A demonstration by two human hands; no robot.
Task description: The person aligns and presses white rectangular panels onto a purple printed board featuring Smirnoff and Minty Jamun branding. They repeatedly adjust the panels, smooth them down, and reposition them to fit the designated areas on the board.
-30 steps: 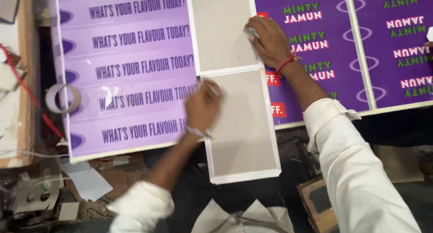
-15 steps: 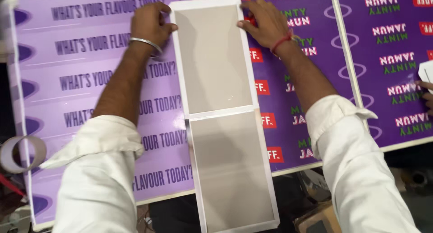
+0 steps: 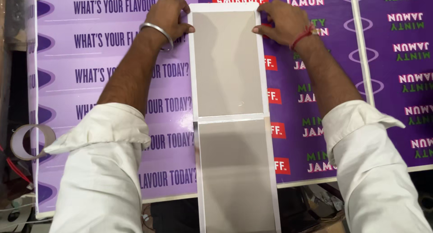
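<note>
A roll of clear tape [image 3: 30, 142] hangs off the left edge of the printed sheets. Next comes the light purple printed sheet [image 3: 108, 79], covered in rows of dark lettering. The left hand [image 3: 166, 17] rests flat on it near the far edge, fingers spread and loosely curled, thumb and fingertips pressing against the left rim of the grey board [image 3: 228, 66] at its far left corner. Nothing is clamped in it; it only touches. The board is a long two-panel piece with white borders, its long axis running straight away from the person, its near end overhanging the near edge of the sheets. Both hands sit at its far end, equally close. The right hand [image 3: 282, 21] mirrors the left, open, fingertips against the far right corner, lying over the dark purple printed sheet [image 3: 343, 79].
</note>
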